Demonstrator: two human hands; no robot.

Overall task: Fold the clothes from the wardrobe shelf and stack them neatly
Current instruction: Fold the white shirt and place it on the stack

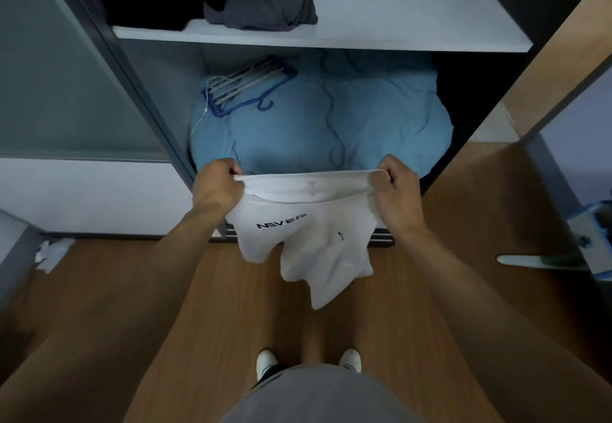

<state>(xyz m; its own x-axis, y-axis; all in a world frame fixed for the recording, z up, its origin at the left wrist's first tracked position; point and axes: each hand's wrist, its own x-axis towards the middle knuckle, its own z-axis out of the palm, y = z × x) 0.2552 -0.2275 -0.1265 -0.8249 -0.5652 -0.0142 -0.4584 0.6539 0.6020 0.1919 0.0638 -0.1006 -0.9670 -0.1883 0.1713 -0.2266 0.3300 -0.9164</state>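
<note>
1. White T-shirt (308, 237): held up in the air before the open wardrobe, top edge stretched taut, body hanging crumpled.
2. Left hand (217, 187), right hand (395, 187): each clenched round one end of that edge.
3. Step, judged: spreading the shirt before folding; next needs a flat fold.
4. Wardrobe shelf (381, 25): grey folded garment (261, 13) resting there.
5. Below: blue bedding (331, 124), hangers (246, 86).

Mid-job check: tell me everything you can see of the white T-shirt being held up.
The white T-shirt looks like soft cotton, with dark lettering starting "NEV", the rest lost in a crease. It hangs in the air above the wooden floor, its top edge pulled taut between the left hand and the right hand, each gripping one end. Below, it drapes loose and wrinkled.
</note>
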